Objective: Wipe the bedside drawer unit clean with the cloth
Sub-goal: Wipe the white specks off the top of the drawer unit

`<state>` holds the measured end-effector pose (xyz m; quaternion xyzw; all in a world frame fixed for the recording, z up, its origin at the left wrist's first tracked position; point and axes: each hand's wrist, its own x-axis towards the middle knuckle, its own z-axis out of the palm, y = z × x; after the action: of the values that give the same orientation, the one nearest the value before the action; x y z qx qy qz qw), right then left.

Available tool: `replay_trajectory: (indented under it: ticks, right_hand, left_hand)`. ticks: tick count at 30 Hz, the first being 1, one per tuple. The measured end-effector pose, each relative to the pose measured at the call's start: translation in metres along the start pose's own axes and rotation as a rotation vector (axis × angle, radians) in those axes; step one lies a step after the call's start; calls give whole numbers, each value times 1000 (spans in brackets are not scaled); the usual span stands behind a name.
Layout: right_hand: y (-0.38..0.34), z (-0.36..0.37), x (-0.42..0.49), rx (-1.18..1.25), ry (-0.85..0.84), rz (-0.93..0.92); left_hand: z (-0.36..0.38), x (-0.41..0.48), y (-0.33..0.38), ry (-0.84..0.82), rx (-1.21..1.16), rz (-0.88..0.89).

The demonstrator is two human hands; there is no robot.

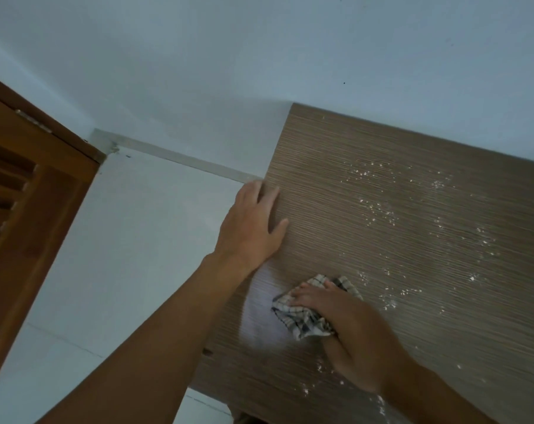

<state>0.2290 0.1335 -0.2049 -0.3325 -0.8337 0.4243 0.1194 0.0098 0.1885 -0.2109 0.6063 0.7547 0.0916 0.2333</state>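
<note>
The checked cloth (302, 316) is pressed onto the crumb-strewn drawer unit (412, 240) by the right hand (348, 328); the left hand (253, 228) is laid flat, fingers spread, at its edge.

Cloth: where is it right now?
Head view, lower centre: the checked cloth lies bunched under the right hand on the drawer unit top, below the left hand.

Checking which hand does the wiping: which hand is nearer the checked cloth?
Right. The right hand presses on the checked cloth on the drawer unit top; the left hand rests flat at the top's left edge, apart from the cloth.
</note>
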Motion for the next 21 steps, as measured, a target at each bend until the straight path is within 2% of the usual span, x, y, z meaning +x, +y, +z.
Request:
replay_trajectory:
  ticks: [2,5,10,13,17,19,21]
  right_hand:
    - [-7,-27,7,116,127,78]
    - [1,-70,29,131,326,170]
    - [36,-138,91,-88,497,267]
    - [52,-165,136,-319,481,191]
    - [72,-172,188,-665,343,103]
    - [86,-163,199,-732,232,99]
    - [106,-150,201,-669,124,116]
  left_hand:
    - [3,8,10,-68,76,58]
    - [0,20,20,-169,83,14]
    - [-7,28,25,-258,147,-4]
    - [-11,30,29,-297,188,-11]
    - [-10,30,32,-321,199,-30]
    - [-9,29,31,-335,195,-40]
    - [-9,30,31,-345,193,-46]
